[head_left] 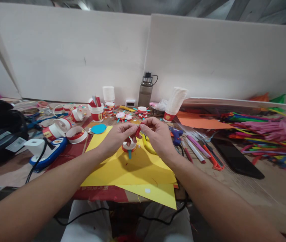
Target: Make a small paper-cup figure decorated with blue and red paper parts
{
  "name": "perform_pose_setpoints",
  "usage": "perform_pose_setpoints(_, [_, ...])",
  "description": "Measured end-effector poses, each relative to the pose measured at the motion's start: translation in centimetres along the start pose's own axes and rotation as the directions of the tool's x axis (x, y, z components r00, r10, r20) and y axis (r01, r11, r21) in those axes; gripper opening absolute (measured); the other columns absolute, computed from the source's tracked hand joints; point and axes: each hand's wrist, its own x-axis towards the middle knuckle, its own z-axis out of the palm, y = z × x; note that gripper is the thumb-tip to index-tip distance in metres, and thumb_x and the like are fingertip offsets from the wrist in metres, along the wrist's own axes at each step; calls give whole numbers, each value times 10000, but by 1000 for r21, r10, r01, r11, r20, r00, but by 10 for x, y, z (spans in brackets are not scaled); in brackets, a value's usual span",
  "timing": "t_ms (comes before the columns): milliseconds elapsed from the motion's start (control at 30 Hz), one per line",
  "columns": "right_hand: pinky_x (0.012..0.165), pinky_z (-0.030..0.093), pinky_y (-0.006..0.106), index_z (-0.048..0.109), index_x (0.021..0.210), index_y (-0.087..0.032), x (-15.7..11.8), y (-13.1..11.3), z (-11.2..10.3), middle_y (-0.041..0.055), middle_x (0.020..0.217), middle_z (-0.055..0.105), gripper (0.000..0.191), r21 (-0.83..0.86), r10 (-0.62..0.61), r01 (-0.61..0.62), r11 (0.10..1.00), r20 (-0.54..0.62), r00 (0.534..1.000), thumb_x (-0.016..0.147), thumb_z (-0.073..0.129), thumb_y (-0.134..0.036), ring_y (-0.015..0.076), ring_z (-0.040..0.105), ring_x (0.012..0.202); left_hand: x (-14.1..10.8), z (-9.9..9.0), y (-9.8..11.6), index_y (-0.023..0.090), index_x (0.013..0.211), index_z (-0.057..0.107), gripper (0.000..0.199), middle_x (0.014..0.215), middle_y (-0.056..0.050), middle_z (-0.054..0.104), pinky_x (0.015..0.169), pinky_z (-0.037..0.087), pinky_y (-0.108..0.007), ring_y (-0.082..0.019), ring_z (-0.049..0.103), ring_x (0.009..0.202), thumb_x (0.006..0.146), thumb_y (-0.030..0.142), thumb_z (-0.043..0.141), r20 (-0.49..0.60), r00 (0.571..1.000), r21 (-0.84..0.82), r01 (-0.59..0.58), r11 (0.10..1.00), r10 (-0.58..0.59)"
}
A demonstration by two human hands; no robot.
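Note:
My left hand (119,134) and my right hand (159,137) meet above the yellow paper (132,173). Between their fingertips they pinch a small dark red piece (138,130), whose kind I cannot make out. Just under my left fingers a short white-and-red paper cup ring (125,148) rests on the paper, with a teal strip (129,154) at its front. A yellow-handled tool (148,146), partly hidden by my right hand, lies beside it. To the left of my left hand is a blue paper disc (98,128).
At the back stand a water bottle (145,90), stacked paper cups (175,102) and a cup of markers (96,111). Rightward lie a blue glue gun (176,134), a purple marker (198,146), a phone (237,158) and pipe cleaners (271,129). Cut cup rings (76,135) and a blue-white power strip (49,156) are leftward.

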Motion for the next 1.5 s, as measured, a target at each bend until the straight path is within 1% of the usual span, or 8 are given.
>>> perform_pose_setpoints(200, [567, 449, 263, 589, 731, -188, -1, -1, 2, -9, 673, 607, 87, 67, 23, -24, 997, 30, 999, 751, 641, -255, 117, 552, 588, -1, 1, 2, 171, 921, 688, 313, 815, -37, 689, 538, 427, -207, -96, 572, 599, 764, 441, 712, 19, 1000, -7, -24, 1000, 24])
perform_pose_setpoints(400, [594, 443, 267, 594, 754, -183, -2, 1, 3, -6, 691, 605, 84, 75, 13, -16, 997, 46, 999, 760, 636, -255, 117, 544, 621, 1, -1, 0, 146, 787, 681, 284, 687, -17, 650, 533, 403, -204, -70, 502, 535, 797, 429, 682, -26, 1000, 20, -8, 1000, 8])
perform_pose_setpoints(600, [626, 449, 254, 584, 902, -192, 1, 4, 1, -12, 780, 584, 167, 134, -20, 3, 991, 126, 992, 769, 648, -270, 115, 541, 705, 3, -2, -2, 137, 729, 629, 262, 693, -23, 667, 503, 390, -188, -61, 515, 515, 740, 369, 751, 31, 995, -216, 100, 971, -96])
perform_pose_setpoints(767, [673, 475, 265, 598, 1073, -198, 4, 1, -3, -10, 817, 621, 307, 209, -19, -50, 977, 318, 948, 785, 667, -276, 112, 571, 724, 3, -9, 2, 125, 699, 618, 266, 625, -18, 644, 481, 416, -175, -61, 538, 475, 692, 326, 792, 172, 969, -392, 234, 890, -180])
perform_pose_setpoints(867, [665, 477, 263, 637, 1003, -194, 4, -2, -4, -24, 756, 641, 248, 273, 8, -127, 954, 397, 918, 776, 689, -282, 103, 575, 671, 3, -12, 3, 112, 676, 625, 256, 598, -22, 640, 466, 418, -156, -57, 551, 464, 688, 300, 799, 238, 951, -433, 286, 855, -198])
perform_pose_setpoints(1067, [660, 472, 256, 679, 846, -175, 4, -6, -4, -24, 731, 653, 163, 350, 22, -175, 920, 401, 916, 727, 742, -267, 87, 569, 640, 4, -13, 3, 93, 691, 671, 258, 602, -32, 661, 460, 443, -145, -61, 574, 458, 655, 294, 829, 329, 922, -455, 346, 820, -206])
perform_pose_setpoints(1367, [680, 466, 261, 665, 805, -180, 6, -3, -4, -33, 715, 637, 150, 343, 10, -148, 928, 374, 928, 722, 747, -274, 87, 563, 651, 5, -14, 0, 97, 749, 674, 288, 628, -30, 673, 483, 455, -143, -58, 584, 479, 642, 303, 845, 327, 927, -453, 325, 830, -184])
perform_pose_setpoints(1500, [681, 459, 262, 661, 806, -179, 5, -4, -4, -34, 706, 627, 152, 341, 0, -137, 930, 371, 929, 727, 743, -279, 90, 560, 656, 5, -14, 0, 102, 735, 649, 296, 623, -28, 671, 480, 449, -144, -59, 579, 478, 635, 298, 848, 271, 944, -435, 294, 851, -188])
